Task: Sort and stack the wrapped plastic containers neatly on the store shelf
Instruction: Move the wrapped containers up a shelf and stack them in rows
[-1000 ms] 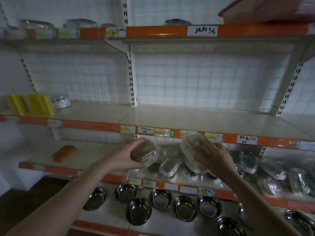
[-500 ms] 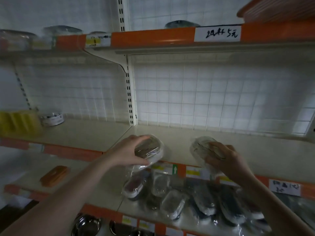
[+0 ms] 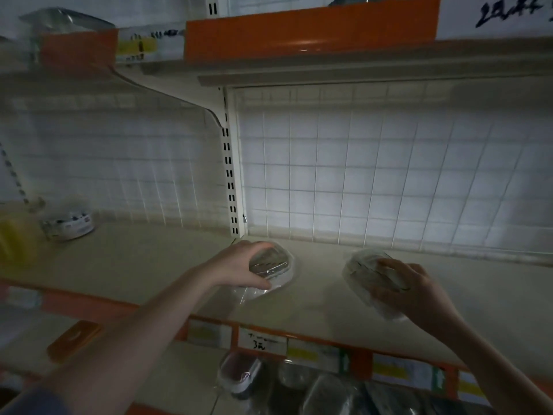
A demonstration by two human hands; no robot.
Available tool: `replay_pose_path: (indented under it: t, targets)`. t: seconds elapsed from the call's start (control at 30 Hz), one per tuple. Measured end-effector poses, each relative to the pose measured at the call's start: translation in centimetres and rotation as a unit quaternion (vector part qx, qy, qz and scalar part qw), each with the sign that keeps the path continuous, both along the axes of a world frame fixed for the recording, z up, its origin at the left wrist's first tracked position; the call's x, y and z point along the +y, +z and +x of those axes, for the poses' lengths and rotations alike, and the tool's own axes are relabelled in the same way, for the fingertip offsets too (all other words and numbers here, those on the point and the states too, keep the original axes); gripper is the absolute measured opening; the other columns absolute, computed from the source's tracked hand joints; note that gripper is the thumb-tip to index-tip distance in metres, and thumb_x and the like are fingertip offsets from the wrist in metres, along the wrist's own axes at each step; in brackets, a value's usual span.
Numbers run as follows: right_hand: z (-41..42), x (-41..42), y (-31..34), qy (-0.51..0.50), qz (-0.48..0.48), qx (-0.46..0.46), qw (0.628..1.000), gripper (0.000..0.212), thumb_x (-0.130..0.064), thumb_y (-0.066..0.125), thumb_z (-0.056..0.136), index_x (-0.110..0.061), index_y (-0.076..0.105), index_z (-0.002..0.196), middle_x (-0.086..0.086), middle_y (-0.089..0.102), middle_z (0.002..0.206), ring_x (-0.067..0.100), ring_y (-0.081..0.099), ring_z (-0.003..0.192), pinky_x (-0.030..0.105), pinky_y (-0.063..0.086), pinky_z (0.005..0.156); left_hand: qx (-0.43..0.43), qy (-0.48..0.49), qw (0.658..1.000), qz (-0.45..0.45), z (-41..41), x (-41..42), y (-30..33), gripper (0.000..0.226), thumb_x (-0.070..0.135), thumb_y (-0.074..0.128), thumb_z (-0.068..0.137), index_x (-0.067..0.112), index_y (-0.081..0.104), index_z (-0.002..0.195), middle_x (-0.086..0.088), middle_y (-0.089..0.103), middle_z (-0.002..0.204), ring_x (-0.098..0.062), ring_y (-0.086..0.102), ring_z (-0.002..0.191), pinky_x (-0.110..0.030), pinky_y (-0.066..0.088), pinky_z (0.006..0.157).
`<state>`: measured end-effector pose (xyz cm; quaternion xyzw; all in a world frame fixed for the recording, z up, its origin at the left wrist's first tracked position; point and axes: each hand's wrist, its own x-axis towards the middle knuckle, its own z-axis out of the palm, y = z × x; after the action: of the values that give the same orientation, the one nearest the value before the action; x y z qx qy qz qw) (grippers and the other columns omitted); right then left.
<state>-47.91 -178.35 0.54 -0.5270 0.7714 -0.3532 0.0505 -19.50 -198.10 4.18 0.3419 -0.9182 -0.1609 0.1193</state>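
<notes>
Left hand (image 3: 239,269): fingers curled over the top and far edge of a wrapped container (image 3: 273,265), thumb underneath at the near side, clamped on it. Container oval, clear plastic, dark contents, loose film trailing toward the shelf's front edge. Sits on or just above the middle shelf (image 3: 149,265), close to the slotted upright (image 3: 230,175); contact with the shelf surface not determinable.

Right hand (image 3: 410,290): fingers spread over the lid of a second wrapped container (image 3: 363,277), thumb side hidden, gripping it. Container tilted, near end raised above the shelf's front portion; lowest edge blurred, contact not determinable. Well apart from the first container, to its right.

Both forearms extended up from the bottom corners of the view.

Middle shelf: beige surface, orange front rail with price labels (image 3: 263,341), one handwritten. White wire-grid back panel (image 3: 374,175) behind. At far left on the same shelf, a small round tin (image 3: 67,224) and a blurred yellow item (image 3: 15,235).

Upper shelf: orange rail (image 3: 311,31), a handwritten white label (image 3: 508,13) at right, wrapped items (image 3: 64,18) at left, indistinct.

Lower shelf: several more wrapped containers (image 3: 239,375) lying in a loose group under the rail, partly dark and blurred. An orange rectangular object (image 3: 73,339) lying flat at lower left.
</notes>
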Motion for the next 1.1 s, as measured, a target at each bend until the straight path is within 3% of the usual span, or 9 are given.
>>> replay_pose_path:
  t: [0.3,0.37,0.43,0.5,0.63,0.7,0.83,1.1]
  targets:
    - [2.1,-3.1,-0.8,-0.060,0.005,0.000,0.998,0.053,-0.034,0.078,0.073,-0.029,0.059,0.123,0.006,0.055,0.111,0.025,0.055,0.097,0.040,0.049,0.081,-0.031,-0.068,0.997,0.027,-2.3,-9.8,-1.8,0.083,0.036,0.083,0.067,0.035,0.041,0.138,0.004,0.050,0.130,-0.014,0.050,0.118,-0.024,0.042,0.094]
    - [2.5,-3.5,-0.9,-0.064,0.002,0.003,0.998,0.058,-0.047,0.075,0.069,-0.030,0.059,0.122,0.005,0.056,0.110,0.024,0.055,0.095,0.043,0.050,0.080,-0.056,-0.079,0.995,0.030,-2.8,-11.5,-2.2,0.086,0.039,0.083,0.067,0.036,0.038,0.141,0.002,0.046,0.135,-0.014,0.047,0.121,-0.024,0.041,0.097]
    - [2.9,-3.9,-1.0,-0.073,-0.005,0.004,0.997,0.072,-0.067,0.060,0.057,-0.032,0.060,0.120,0.000,0.054,0.106,0.023,0.056,0.093,0.042,0.050,0.080,-0.074,-0.089,0.993,0.025,-3.1,-12.9,-2.4,0.089,0.041,0.082,0.068,0.037,0.034,0.143,0.003,0.041,0.140,-0.014,0.042,0.126,-0.022,0.036,0.100]
    - [2.9,-4.3,-1.3,-0.083,-0.001,0.006,0.997,0.080,-0.074,0.050,0.050,-0.035,0.060,0.119,-0.003,0.052,0.104,0.023,0.056,0.093,0.040,0.049,0.081,-0.082,-0.103,0.991,0.009,-3.4,-13.8,-2.3,0.089,0.041,0.081,0.069,0.037,0.033,0.144,0.004,0.040,0.140,-0.014,0.038,0.128,-0.023,0.032,0.102]
    - [3.6,-4.9,-1.4,-0.091,0.025,0.004,0.995,0.078,-0.075,0.063,0.049,-0.039,0.058,0.118,-0.003,0.054,0.107,0.021,0.055,0.093,0.037,0.048,0.081,-0.105,-0.129,0.986,-0.026,-3.6,-15.5,-2.0,0.084,0.040,0.078,0.073,0.039,0.033,0.144,0.005,0.041,0.136,-0.015,0.037,0.126,-0.033,0.034,0.106]
    - [4.0,-5.0,-1.5,-0.085,0.027,0.009,0.996,0.083,-0.082,0.060,0.047,-0.040,0.057,0.118,-0.006,0.052,0.105,0.019,0.055,0.093,0.036,0.048,0.081,-0.114,-0.138,0.983,-0.043,-3.8,-16.1,-2.0,0.081,0.039,0.077,0.075,0.039,0.033,0.144,0.005,0.039,0.137,-0.015,0.036,0.127,-0.033,0.033,0.106]
    - [4.5,-5.3,-1.7,-0.094,0.038,0.018,0.995,0.060,-0.046,0.077,0.068,-0.036,0.056,0.123,-0.005,0.052,0.111,0.018,0.053,0.097,0.033,0.046,0.084,-0.117,-0.155,0.980,-0.043,-4.2,-17.0,-2.1,0.077,0.022,0.073,0.079,0.034,0.034,0.145,0.006,0.032,0.148,-0.013,0.034,0.133,-0.027,0.029,0.109]
    - [4.6,-5.7,-2.0,-0.094,0.042,0.042,0.994,0.060,-0.048,0.076,0.068,-0.036,0.056,0.123,-0.006,0.052,0.113,0.017,0.053,0.100,0.032,0.044,0.084,-0.115,-0.164,0.978,-0.055,-4.4,-17.3,-2.0,0.075,0.017,0.066,0.084,0.035,0.030,0.146,0.007,0.028,0.152,-0.012,0.033,0.135,-0.029,0.030,0.109]
